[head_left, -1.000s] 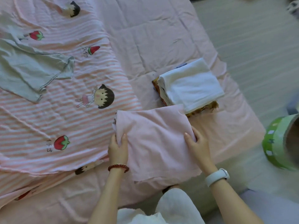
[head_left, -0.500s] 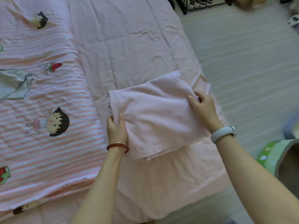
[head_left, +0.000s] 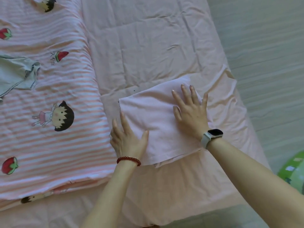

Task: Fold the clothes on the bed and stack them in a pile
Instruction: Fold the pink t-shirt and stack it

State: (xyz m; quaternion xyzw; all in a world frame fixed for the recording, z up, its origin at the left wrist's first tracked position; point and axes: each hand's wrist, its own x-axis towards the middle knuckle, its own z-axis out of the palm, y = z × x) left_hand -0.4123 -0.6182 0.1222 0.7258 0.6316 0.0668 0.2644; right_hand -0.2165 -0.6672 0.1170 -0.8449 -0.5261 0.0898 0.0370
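Note:
A folded pale pink garment (head_left: 153, 119) lies flat near the right edge of the pink bed sheet (head_left: 148, 46), covering the earlier pile beneath it. My left hand (head_left: 126, 139), with a red bead bracelet, rests flat on its near left corner, fingers straight. My right hand (head_left: 190, 111), with a white watch at the wrist, presses flat on its right half, fingers spread. An unfolded grey-green garment (head_left: 16, 74) lies at the far left on the striped quilt.
A pink striped quilt (head_left: 49, 137) with cartoon girls and strawberries covers the bed's left side. The bed's right edge drops to a pale floor (head_left: 266, 46). A green round container (head_left: 294, 171) stands by the bed at the lower right.
Both hands carried the folded pink garment to the right and set it on top of the white pile. The fingers have released their grip and now lie flat on it.

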